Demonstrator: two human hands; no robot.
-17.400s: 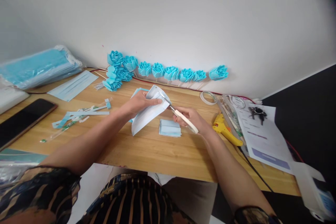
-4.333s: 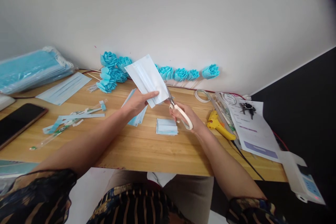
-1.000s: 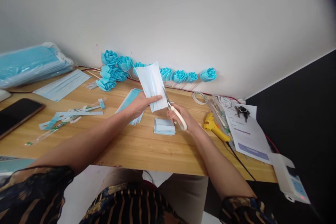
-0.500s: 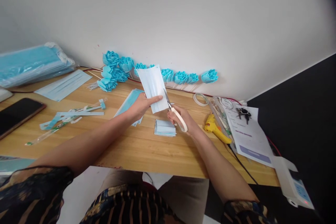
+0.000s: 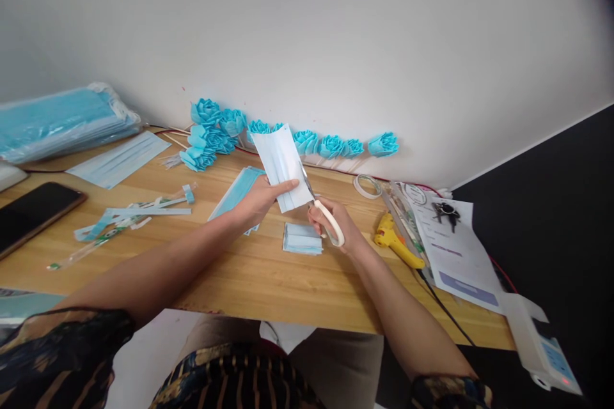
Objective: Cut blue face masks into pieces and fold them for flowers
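My left hand pinches a pale blue pleated face mask above the table, thumb on its front. In my right hand is a pair of white-handled scissors, its blades lying along the mask's right edge. Below the hands a small stack of folded mask pieces rests on the wood. Partly hidden behind my left hand are more flat blue masks.
Blue flowers line the wall. To the left are bagged masks, a single mask, cut strips and a phone. On the right lie tape, a yellow glue gun, papers, keys and a power strip.
The scissor blades look closer together along the mask's right edge. Both hands hold nearly the same place, and the whole view has shifted slightly.
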